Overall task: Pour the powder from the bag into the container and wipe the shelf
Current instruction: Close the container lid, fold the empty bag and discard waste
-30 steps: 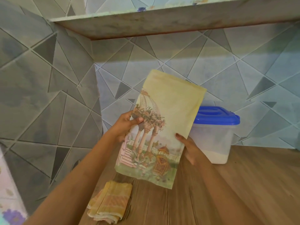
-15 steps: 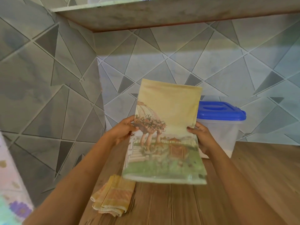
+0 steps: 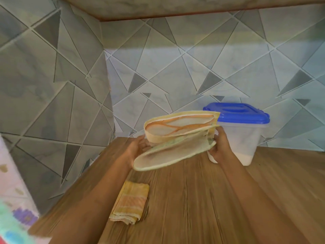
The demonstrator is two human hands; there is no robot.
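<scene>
A yellowish bag (image 3: 177,140) is held above the wooden shelf (image 3: 202,199), bent over so I look at its pale folded edges. My left hand (image 3: 139,147) grips its left side and my right hand (image 3: 220,147) grips its right side. Just behind my right hand stands a clear plastic container (image 3: 244,136) with a blue lid (image 3: 237,112) on it and white powder in its bottom. A folded yellow and orange cloth (image 3: 131,203) lies on the shelf below the bag, between my forearms.
Grey tiled walls with triangle patterns close off the left side and the back. The underside of an upper shelf (image 3: 175,6) runs overhead. A flowered fabric (image 3: 12,208) shows at the lower left edge.
The bag has gone from upright with its printed picture facing me to folded over and lying nearly flat. My right hand shifted from its lower edge to its right side. The view dropped lower.
</scene>
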